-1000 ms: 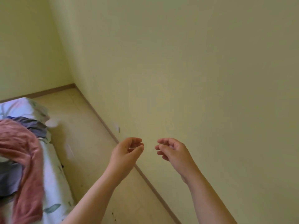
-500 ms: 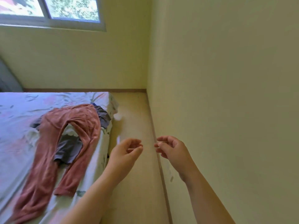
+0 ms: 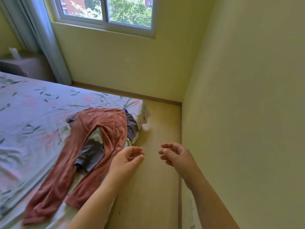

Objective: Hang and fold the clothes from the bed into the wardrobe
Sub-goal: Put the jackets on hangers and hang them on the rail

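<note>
View: we've swung left off the wall [image 3: 247, 96]. A second ago it filled the shot with only a bed corner at left; now the bed [image 3: 33, 113], window [image 3: 105, 12] and curtain [image 3: 41, 38] all show.
Hands: left hand [image 3: 127, 160] and right hand [image 3: 176, 156] are raised in front of us, near each other but apart, in the same pose as in both earlier shots.
Grip: both are empty, with fingers loosely curled and thumbs near the fingertips. We see nothing between them.
Clothes: pants [image 3: 92, 146] lie spread at the bed's right edge, legs pointing toward us. A grey cloth [image 3: 92, 154] lies under them, showing between the legs and at the bed's edge.
Left hand vs pants: it sits just beside one leg in frame, but we judge it isn't touching.
Floor: a floor [image 3: 158, 129] strip runs between bed and wall, and the hands hang over it.
Wardrobe: not in view.
Meaning: we read the turn as heading back to the bed for the next piece. The pick-up hasn't begun, and at least two items are left.
Next: probably a reach down-left for the pants, since they're on top.
Risk: lifting the pants could drag the grey cloth off the edge.
</note>
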The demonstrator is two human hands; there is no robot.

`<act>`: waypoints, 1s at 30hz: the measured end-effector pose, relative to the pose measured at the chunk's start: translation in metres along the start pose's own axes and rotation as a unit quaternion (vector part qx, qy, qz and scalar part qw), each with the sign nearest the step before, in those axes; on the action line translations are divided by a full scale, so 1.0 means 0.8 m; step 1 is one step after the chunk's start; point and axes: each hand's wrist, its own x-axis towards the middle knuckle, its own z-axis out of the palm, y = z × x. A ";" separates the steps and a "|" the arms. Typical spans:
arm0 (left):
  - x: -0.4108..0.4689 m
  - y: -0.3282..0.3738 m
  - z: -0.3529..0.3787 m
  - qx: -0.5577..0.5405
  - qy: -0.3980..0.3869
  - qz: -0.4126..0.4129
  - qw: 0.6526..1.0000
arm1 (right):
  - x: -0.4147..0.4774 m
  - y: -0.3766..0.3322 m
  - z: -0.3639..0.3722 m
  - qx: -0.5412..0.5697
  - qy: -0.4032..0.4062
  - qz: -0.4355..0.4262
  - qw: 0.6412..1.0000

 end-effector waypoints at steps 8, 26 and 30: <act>0.136 0.005 -0.044 0.001 0.022 0.010 1.000 | 0.129 -0.044 0.038 -0.017 -0.015 0.002 1.000; 0.424 0.064 0.001 0.004 0.092 -0.020 0.996 | 0.451 -0.116 0.001 -0.016 -0.081 0.005 0.997; 0.483 0.075 0.016 0.007 0.116 -0.020 0.993 | 0.522 -0.131 -0.010 -0.032 -0.109 0.002 0.993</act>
